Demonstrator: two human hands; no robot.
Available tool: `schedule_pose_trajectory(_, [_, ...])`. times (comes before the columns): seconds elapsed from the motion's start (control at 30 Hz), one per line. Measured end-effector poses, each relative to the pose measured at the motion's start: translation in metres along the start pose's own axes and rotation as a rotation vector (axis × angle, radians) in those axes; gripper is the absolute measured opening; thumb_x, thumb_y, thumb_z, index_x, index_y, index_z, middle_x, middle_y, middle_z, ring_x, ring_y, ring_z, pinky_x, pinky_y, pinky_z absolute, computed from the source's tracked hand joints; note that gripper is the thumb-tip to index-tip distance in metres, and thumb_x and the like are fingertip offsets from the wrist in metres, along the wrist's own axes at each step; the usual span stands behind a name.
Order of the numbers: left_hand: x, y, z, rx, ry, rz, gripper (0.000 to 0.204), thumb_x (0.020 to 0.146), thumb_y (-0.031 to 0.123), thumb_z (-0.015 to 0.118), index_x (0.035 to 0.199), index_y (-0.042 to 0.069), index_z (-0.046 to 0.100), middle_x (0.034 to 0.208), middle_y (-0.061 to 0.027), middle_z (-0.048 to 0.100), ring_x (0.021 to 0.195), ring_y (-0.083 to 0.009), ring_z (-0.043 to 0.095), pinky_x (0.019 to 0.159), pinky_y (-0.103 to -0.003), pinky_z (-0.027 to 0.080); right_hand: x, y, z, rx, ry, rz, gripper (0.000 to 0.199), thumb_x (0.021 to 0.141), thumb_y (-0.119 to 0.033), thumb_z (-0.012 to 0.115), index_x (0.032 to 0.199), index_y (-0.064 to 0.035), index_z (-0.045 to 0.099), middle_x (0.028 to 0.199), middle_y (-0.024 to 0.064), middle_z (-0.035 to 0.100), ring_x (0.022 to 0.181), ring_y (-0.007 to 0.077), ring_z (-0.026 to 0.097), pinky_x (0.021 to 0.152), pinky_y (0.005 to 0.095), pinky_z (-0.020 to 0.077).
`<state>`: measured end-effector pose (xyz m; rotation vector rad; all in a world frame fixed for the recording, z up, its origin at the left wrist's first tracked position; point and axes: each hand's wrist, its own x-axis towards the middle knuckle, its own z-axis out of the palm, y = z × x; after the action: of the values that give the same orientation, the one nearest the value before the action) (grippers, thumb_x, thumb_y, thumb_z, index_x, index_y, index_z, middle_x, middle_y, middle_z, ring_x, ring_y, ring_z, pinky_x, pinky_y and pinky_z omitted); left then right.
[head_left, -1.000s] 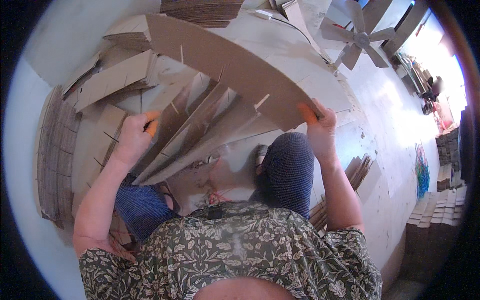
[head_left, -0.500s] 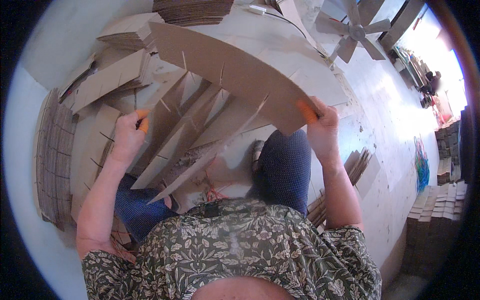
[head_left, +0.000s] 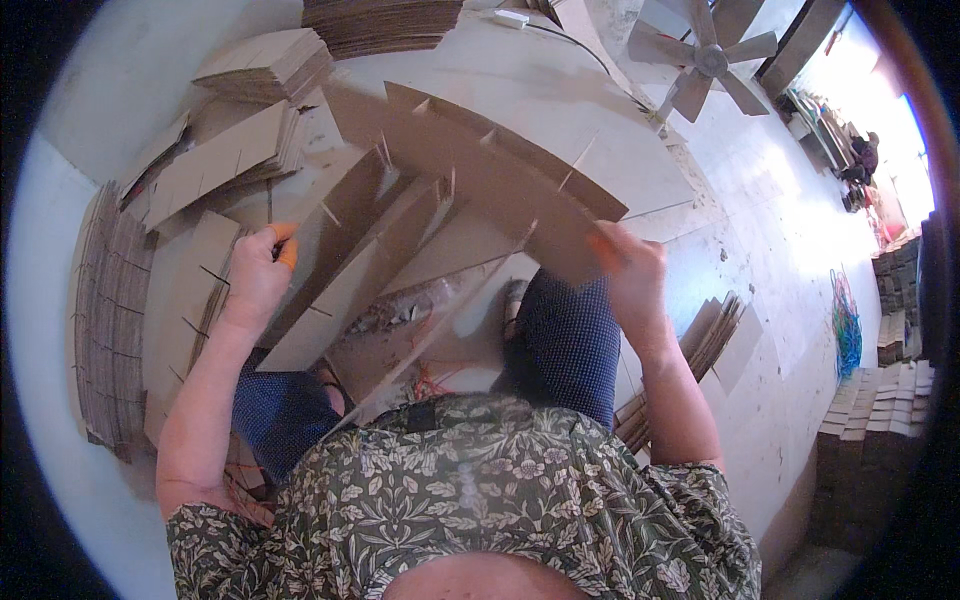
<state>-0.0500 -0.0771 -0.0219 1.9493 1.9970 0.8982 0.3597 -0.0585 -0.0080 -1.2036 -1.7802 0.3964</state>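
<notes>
My right hand (head_left: 632,275), blurred and with orange finger covers, is closed on the right end of a long brown cardboard strip (head_left: 490,205). This strip lies crosswise over several slotted cardboard strips (head_left: 345,290) that stand on edge and slant toward me. Beyond it, a second crosswise strip (head_left: 520,150) shows slots along its length. My left hand (head_left: 262,262), also with orange covers, is pinched closed at the edge of the leftmost slanting strip (head_left: 330,220). How the slots meet under the crosswise strip is partly hidden.
Stacks of flat cardboard (head_left: 110,320) stand at the left, with more piles (head_left: 265,65) at the far left. A fan (head_left: 710,62) is at the far right. Cardboard bundles (head_left: 715,335) lie beside my right forearm; stacked cardboard (head_left: 870,430) stands further right.
My right hand has come down a little, and the crosswise strip has dropped toward me. The slotted strip beyond it has come into view. My left hand has stayed almost in place.
</notes>
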Motion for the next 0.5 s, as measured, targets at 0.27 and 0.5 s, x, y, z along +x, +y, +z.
schedule_pose_trajectory(0.27, [0.001, 0.003, 0.002, 0.017, -0.008, -0.020, 0.021, 0.085, 0.001, 0.060, 0.106, -0.003, 0.063, 0.090, -0.0133, 0.068, 0.079, -0.0164, 0.063, 0.072, -0.028, 0.049, -0.002, 0.010, 0.022, 0.074, -0.061, -0.021, 0.012, 0.085, 0.001, 0.060, 0.096, 0.0009, 0.064, 0.081, 0.0207, 0.065, 0.072, 0.0232, 0.069, 0.063, 0.0306, 0.0507])
schedule_pose_trajectory(0.5, [0.008, 0.078, 0.011, 0.032, 0.174, 0.373, 0.021, 0.081, 0.014, 0.069, 0.098, 0.001, 0.066, 0.084, -0.0128, 0.066, 0.067, -0.0278, 0.063, 0.060, -0.034, 0.049, 0.008, 0.023, 0.042, 0.137, 0.006, -0.153, 0.012, 0.084, 0.002, 0.060, 0.095, 0.0005, 0.064, 0.078, 0.0208, 0.065, 0.068, 0.0241, 0.067, 0.061, 0.0307, 0.0500])
